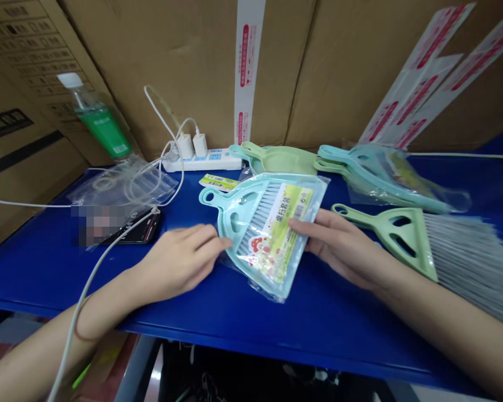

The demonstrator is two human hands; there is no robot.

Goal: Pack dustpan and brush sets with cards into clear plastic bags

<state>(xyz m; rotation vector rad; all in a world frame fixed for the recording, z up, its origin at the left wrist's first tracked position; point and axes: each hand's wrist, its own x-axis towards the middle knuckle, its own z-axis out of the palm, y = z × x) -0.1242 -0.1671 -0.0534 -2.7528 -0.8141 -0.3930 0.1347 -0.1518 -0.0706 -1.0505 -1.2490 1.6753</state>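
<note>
A light blue dustpan and brush set (251, 223) in a clear plastic bag, with a yellow-green label card, is tilted up over the blue table. My right hand (339, 243) grips its right edge, thumb on the front and fingers behind. At its lower left edge my left hand (188, 257) pinches the bag, fingers curled. Right of my right hand lies a loose green brush (406, 237) with grey bristles, partly behind my forearm. Behind the bagged set rests a green dustpan (287, 160) over a light blue piece.
More bagged sets (377, 173) lie at the back right. A power strip (209, 161) with chargers and white cables stands by the cardboard. Left are a green-labelled bottle (100, 125), a phone (145, 228) and clear plastic bags (146, 187). One cable crosses my left forearm.
</note>
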